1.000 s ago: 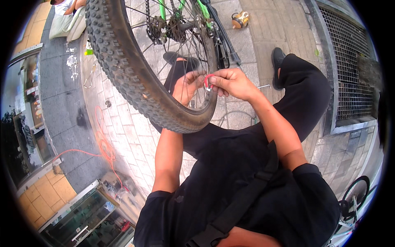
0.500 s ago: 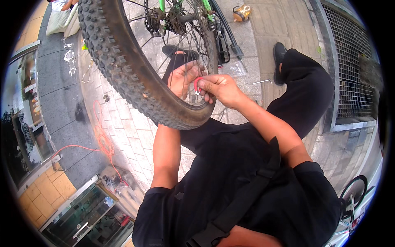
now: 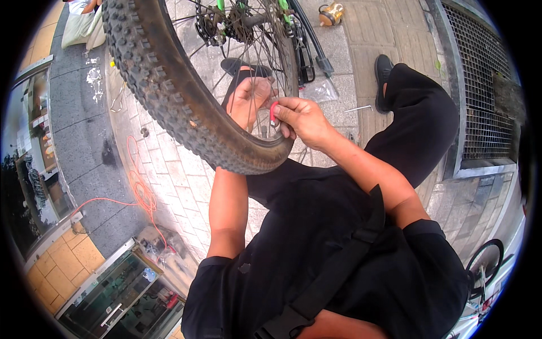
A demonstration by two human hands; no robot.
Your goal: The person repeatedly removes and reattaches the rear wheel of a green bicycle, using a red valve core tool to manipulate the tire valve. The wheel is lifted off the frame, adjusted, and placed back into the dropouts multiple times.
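A knobby bicycle tire point(image 3: 169, 101) on a spoked wheel stands upright before me, its lower edge over my lap. Between thumb and fingers, my right hand point(image 3: 302, 120) pinches a small red spoke wrench point(image 3: 273, 114) at the spokes just above the rim. My left hand point(image 3: 248, 100) reaches in from the wheel's left side and shows behind the spokes. Its fingers are curled near the red wrench, and what they grip is partly hidden. Farther up, the sprockets point(image 3: 240, 28) and green frame parts sit at the hub.
A bent hex key point(image 3: 358, 108) and a clear plastic bag point(image 3: 323, 90) lie on the paving to the right. An amber bottle point(image 3: 330, 14) stands farther off. An orange hose point(image 3: 144, 195) coils at left. A metal grate point(image 3: 483, 85) lies beyond my right leg.
The red wrench has turned slightly in my right fingers. My left fingers have curled in and drawn back a little from it. The wheel has shifted slightly to the left.
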